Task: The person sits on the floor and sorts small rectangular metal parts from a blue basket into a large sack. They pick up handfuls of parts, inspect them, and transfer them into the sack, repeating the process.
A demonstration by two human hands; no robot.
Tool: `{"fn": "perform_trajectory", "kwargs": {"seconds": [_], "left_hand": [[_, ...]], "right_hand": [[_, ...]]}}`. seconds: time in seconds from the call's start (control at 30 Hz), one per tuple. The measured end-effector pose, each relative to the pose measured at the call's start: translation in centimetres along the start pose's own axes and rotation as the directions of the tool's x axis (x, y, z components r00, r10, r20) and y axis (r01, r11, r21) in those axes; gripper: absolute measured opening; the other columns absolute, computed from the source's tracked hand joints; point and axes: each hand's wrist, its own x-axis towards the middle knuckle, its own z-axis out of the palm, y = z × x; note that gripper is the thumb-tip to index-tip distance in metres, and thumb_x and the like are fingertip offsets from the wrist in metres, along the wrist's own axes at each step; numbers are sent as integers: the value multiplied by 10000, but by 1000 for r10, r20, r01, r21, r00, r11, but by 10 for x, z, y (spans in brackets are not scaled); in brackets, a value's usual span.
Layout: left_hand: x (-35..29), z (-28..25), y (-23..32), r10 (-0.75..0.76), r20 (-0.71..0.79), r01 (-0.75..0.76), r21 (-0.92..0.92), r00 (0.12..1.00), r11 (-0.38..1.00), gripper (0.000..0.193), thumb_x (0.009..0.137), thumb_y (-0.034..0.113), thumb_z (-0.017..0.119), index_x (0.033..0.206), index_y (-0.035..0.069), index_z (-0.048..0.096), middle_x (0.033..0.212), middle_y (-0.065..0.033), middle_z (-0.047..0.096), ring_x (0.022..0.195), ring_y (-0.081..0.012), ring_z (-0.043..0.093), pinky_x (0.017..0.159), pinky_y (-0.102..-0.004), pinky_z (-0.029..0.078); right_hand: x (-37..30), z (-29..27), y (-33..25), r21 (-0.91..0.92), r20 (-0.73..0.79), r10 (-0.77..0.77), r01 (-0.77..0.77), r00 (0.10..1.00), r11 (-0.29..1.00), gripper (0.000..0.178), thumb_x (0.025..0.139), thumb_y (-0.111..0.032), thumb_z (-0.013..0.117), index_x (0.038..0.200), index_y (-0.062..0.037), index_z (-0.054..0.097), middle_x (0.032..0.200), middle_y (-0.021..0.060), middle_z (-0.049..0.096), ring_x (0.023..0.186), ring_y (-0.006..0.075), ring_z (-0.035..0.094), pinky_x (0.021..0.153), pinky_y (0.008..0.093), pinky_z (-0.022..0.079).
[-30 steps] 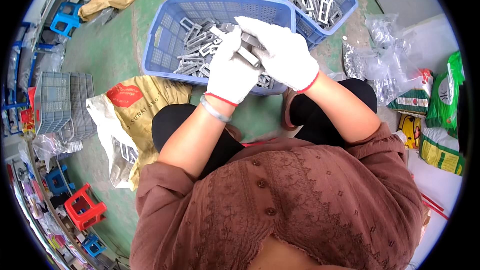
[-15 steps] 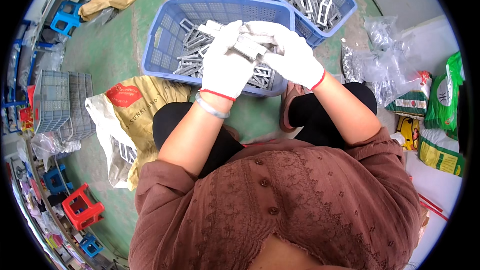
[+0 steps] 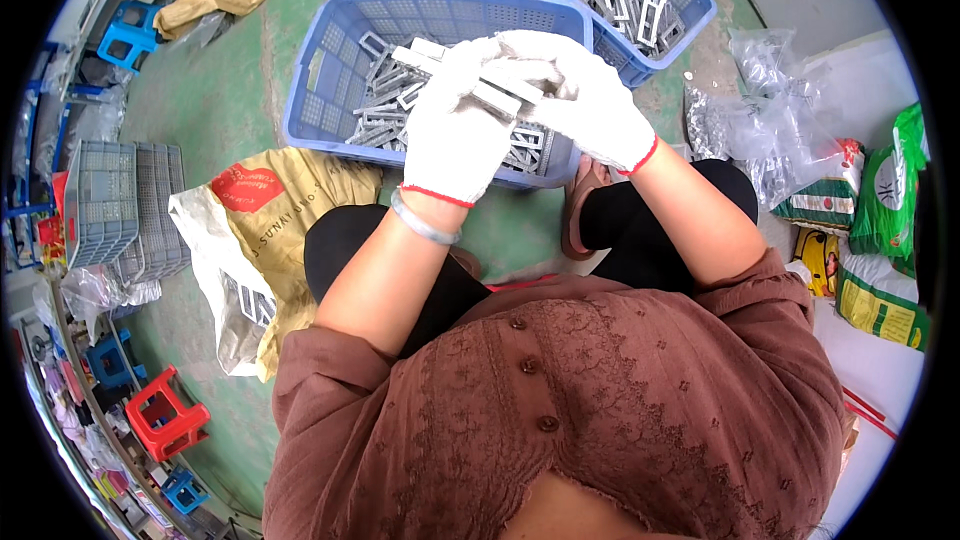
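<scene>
Both of my hands wear white knitted gloves with red cuffs and meet above a blue plastic basket (image 3: 300, 90). My left hand (image 3: 455, 135) is closed round a few rectangular silver-grey metal pieces (image 3: 495, 100), whose ends stick out between the gloves. Curled over the far end of the same pieces is my right hand (image 3: 595, 105), its thumb side against them; its fingertips are partly hidden. More open-framed metal pieces (image 3: 380, 127) lie heaped in the basket below, some screened by my gloves.
Behind to the right, a second blue basket (image 3: 640, 62) holds similar pieces. A yellow-and-white sack (image 3: 285, 205) stands by my left knee. Plastic bags (image 3: 775, 140) and green sacks (image 3: 890, 200) line the right. Grey crates (image 3: 105, 200) and a red stool (image 3: 167, 410) are at left.
My right hand has moved slightly up and its fingers have shifted on the metal pieces. My left hand keeps its hold almost in the same place.
</scene>
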Motion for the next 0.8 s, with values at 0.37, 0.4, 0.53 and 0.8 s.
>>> {"fn": "perform_trajectory", "kwargs": {"seconds": [0.37,0.4,0.53,0.8], "left_hand": [[-7,2,-8,109,30,-106,-77,994,991,373,948,93,614,1296,95,480,1253,-113,578,1154,-272,582,1012,-441,471],[-8,7,-8,121,65,-117,-67,991,991,340,950,101,608,1278,52,528,1217,-112,601,1117,-266,588,1009,-425,464],[-7,7,-3,39,117,-33,-56,992,998,295,958,110,579,1241,27,570,1230,-132,614,1160,-277,570,1018,-431,450],[-10,5,-2,9,-4,-9,-47,1000,999,329,934,92,613,1227,-54,576,1160,-165,626,1065,-295,606,1004,-450,488]], "right_hand": [[-2,-7,1,131,-48,-41,47,998,990,590,865,32,625,1426,5,447,1352,138,595,1261,216,570,1017,349,486],[-1,-10,1,117,-59,-40,47,997,992,583,868,38,624,1423,9,449,1353,142,595,1258,217,572,1011,346,490],[0,-8,-5,159,-82,-5,18,997,987,545,883,59,612,1405,21,462,1357,159,590,1239,228,584,986,338,509],[0,-8,-2,218,-134,-48,77,990,973,500,886,58,610,1372,34,495,1305,169,607,1174,244,615,981,358,525]]}}
